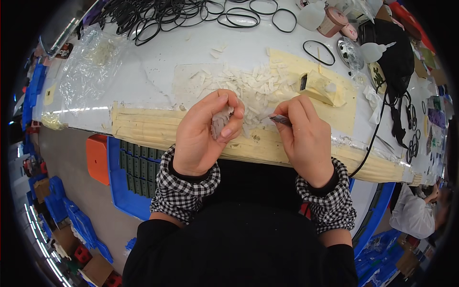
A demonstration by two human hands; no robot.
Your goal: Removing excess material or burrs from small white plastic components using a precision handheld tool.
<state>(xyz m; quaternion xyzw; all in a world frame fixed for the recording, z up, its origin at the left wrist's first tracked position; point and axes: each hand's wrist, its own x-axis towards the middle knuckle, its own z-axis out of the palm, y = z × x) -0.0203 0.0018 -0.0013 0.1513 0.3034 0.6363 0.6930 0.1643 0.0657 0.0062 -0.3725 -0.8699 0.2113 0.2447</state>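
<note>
Two bare hands were above the near edge of a white table (148, 83). The left hand (198, 131) was curled into a cup around some small pale pieces (219, 122), with its fingers bent over them. Just to its right, the right hand (308, 136) pinched a thin dark piece (283, 120) between thumb and finger. I could not tell what that piece was. The hands did not touch. The step looked like handling little bits one by one. The next move seemed to call for a light, steady pinch on the right and a snug cup on the left, so nothing spilled.

Just past the hands lay a messy heap of pale strips (260, 83). Right of the heap was a small yellow block (320, 88) with a dark hole in its left end. Yellow tape (153, 126) ran along the near edge. Far left lay a tangle of black loops (143, 13), and left of it, nearer, a crinkly clear plastic bag (88, 69). A pink tub (332, 24) was far right.
</note>
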